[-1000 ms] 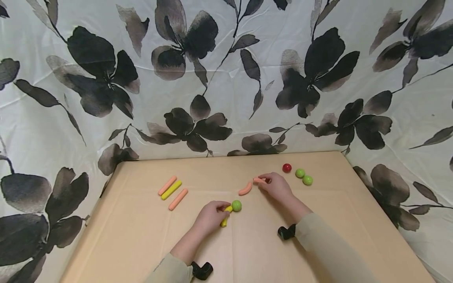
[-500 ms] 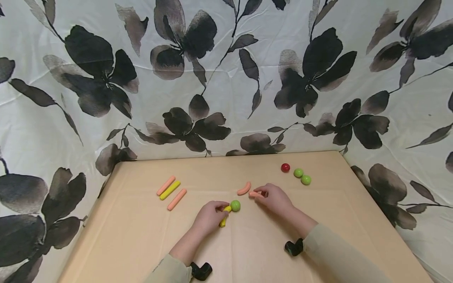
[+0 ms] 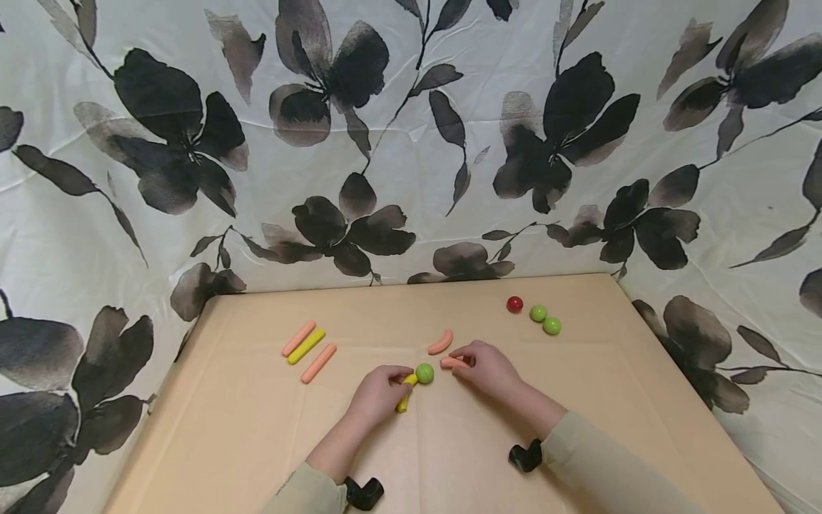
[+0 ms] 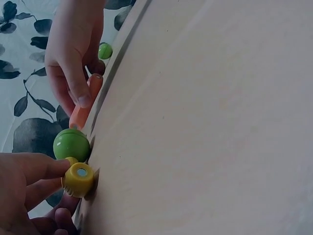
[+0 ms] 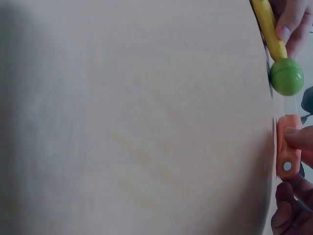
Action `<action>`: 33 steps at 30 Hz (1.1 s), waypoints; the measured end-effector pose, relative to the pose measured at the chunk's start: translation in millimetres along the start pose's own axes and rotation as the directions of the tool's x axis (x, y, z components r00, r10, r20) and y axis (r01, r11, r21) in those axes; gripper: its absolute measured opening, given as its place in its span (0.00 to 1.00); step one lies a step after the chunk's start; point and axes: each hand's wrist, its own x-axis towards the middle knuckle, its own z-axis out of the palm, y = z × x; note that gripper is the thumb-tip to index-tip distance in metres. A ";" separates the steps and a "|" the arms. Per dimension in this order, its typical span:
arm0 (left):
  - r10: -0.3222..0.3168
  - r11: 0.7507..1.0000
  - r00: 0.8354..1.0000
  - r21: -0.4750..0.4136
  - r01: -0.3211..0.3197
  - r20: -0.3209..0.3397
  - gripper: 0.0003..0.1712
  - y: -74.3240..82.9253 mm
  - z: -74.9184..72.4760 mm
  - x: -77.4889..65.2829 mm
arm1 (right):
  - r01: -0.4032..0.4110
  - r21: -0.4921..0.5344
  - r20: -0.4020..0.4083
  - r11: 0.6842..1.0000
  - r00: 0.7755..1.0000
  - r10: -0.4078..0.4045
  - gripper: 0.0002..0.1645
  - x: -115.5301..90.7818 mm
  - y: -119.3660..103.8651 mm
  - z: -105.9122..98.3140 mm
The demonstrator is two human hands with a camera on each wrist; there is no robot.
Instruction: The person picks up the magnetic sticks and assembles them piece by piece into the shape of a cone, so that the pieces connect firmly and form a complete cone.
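My left hand (image 3: 380, 391) pinches a yellow toy stick (image 3: 402, 405) with a silver disc in its end. A glossy green ball (image 3: 424, 373) sits against the stick's far end. To the right, my right hand (image 3: 491, 368) holds an orange-pink stick (image 3: 451, 363) between thumb and fingers, its tip pointing left toward the ball. In the right wrist view a small gap shows between this orange stick (image 5: 288, 147) and the green ball (image 5: 286, 77). A silver disc also shows in the orange stick's near end. Just beyond lies a curved orange stick (image 3: 440, 343).
At the back left of the table (image 3: 257, 442) lie two straight orange sticks and a straight yellow stick (image 3: 306, 347). A red ball (image 3: 514, 305) and two green balls (image 3: 551, 325) rest at the back right. A floral cloth (image 3: 385, 143) hangs behind.
My right hand has moved nearer and slightly left with the orange stick, away from the curved one and toward the green ball. My left hand keeps its hold on the yellow stick.
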 end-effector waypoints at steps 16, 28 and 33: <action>0.000 1.000 1.000 0.000 0.000 -0.021 0.16 -2.2 3.0 0.3 | 0.012 -0.015 0.020 1.000 1.000 -0.012 0.13 -0.1 -12.8 10.9; 0.068 0.990 0.996 0.118 -0.075 0.061 0.26 2.8 -2.0 10.4 | -0.054 0.017 0.016 0.998 0.998 0.054 0.19 -10.7 0.7 3.9; 0.126 0.976 0.982 0.163 -0.148 0.138 0.28 8.8 -4.6 18.2 | -0.102 0.038 0.030 0.994 0.994 0.101 0.16 -20.1 3.9 1.1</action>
